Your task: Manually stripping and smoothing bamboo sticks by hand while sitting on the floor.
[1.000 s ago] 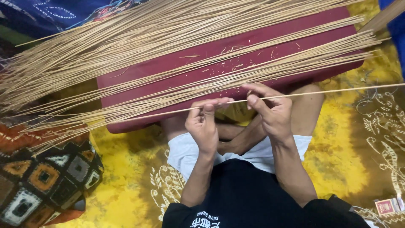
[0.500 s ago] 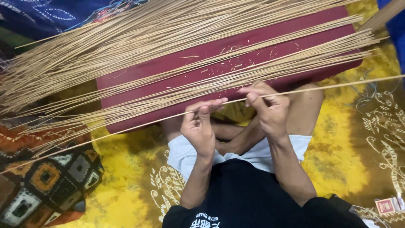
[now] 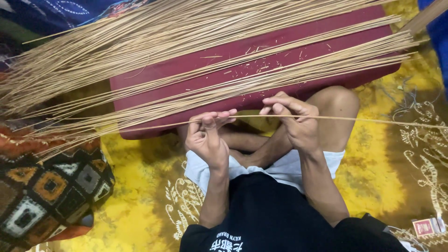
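Note:
I sit cross-legged with both hands raised in front of me. One long thin tan stick (image 3: 373, 120) runs level across the view, from the pile on the left out to the right edge. My left hand (image 3: 207, 139) pinches it between thumb and fingertips. My right hand (image 3: 293, 120) grips the same stick a little further right, fingers curled over it. Just beyond my hands lies a dark red flat cushion (image 3: 186, 77) carrying a big loose pile of similar sticks (image 3: 154, 42) that fans out to the left.
A yellow and brown patterned cloth (image 3: 140, 205) covers the floor. A crocheted cushion of coloured squares (image 3: 46, 191) lies at lower left. A small red and white packet (image 3: 425, 227) sits at lower right. Blue fabric (image 3: 60, 11) shows at the top left.
The stick has been drawn rightwards and now sits lower and more level between my hands. My left hand's fingers have closed further around it.

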